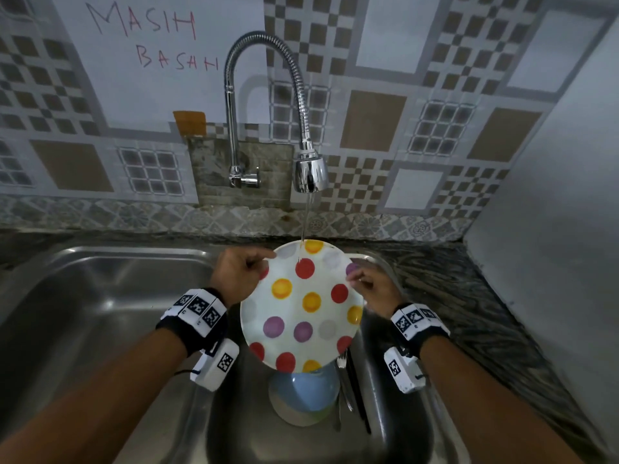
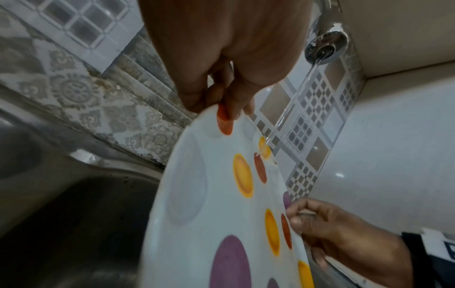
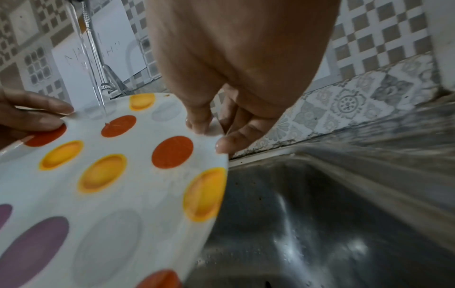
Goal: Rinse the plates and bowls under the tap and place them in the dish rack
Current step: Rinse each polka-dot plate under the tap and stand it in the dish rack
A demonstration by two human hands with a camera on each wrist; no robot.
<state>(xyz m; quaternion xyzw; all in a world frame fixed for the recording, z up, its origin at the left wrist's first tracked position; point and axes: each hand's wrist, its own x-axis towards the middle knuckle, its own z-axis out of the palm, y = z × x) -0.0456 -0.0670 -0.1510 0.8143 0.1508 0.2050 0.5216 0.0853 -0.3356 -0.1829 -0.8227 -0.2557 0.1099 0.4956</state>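
A chrome gooseneck tap (image 1: pixel 310 169) rises from the tiled back wall and sends one thin stream of water (image 1: pixel 306 219) onto the far rim of the polka-dot plate (image 1: pixel 301 308), near the sink's back edge. Behind it a white paper sign (image 1: pixel 160 58) reads "MASIH BASAH" in red. The steel sink (image 1: pixel 110 296) has two parts: a shallow drainboard on the left and a deeper basin on the right, over which the plate is held, tilted with its face toward the person. Beneath the plate, near the basin's front edge, sits one pale blue bowl (image 1: pixel 310 388) on what looks like a light dish, with dark-handled cutlery (image 1: pixel 351 386) just beside it; how many pieces cannot be told. The plate is white with red, yellow, purple and grey dots. The left hand (image 1: pixel 241 272) pinches the plate's upper left rim, thumb on its face; the right hand (image 1: pixel 373 286) pinches the upper right rim. A dark speckled counter (image 1: pixel 469 296) borders the sink's right edge.
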